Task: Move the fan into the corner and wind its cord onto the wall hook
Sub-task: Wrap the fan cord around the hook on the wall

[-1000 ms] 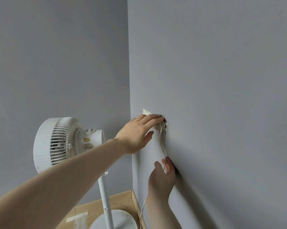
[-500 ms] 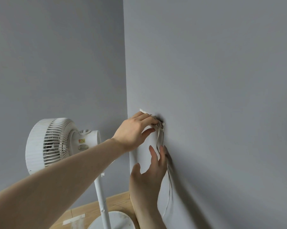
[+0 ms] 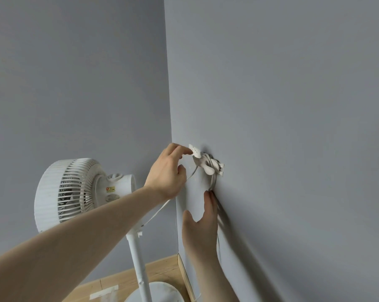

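White fan cord [image 3: 208,165] sits bunched in several loops on the wall hook [image 3: 194,151], on the right-hand wall just beside the corner; a loose run drops down the wall under the bundle, and another strand slants left and down toward the fan [image 3: 75,192]. Fan stands on its pole in the corner, base on the wood floor [image 3: 162,271], so the move part looks done. Left hand [image 3: 168,173] is at the hook, fingers curled, fingertips touching the hook's top plate; can't tell if it pinches the slanting strand passing by the thumb. Half a second ago that hand covered the bundle; now it has shifted left and the loops show uncovered. Right hand [image 3: 202,225] is flat against the wall below the bundle, fingers straight and together, thumb spread, pressing the hanging cord; a second ago it was lower and pinching the cord, so it has let go and moved up. Read: winding is nearly done, loops hold on their own, hands just tidying. Risk: the bundle sits far out on the hook and could slip off when released.
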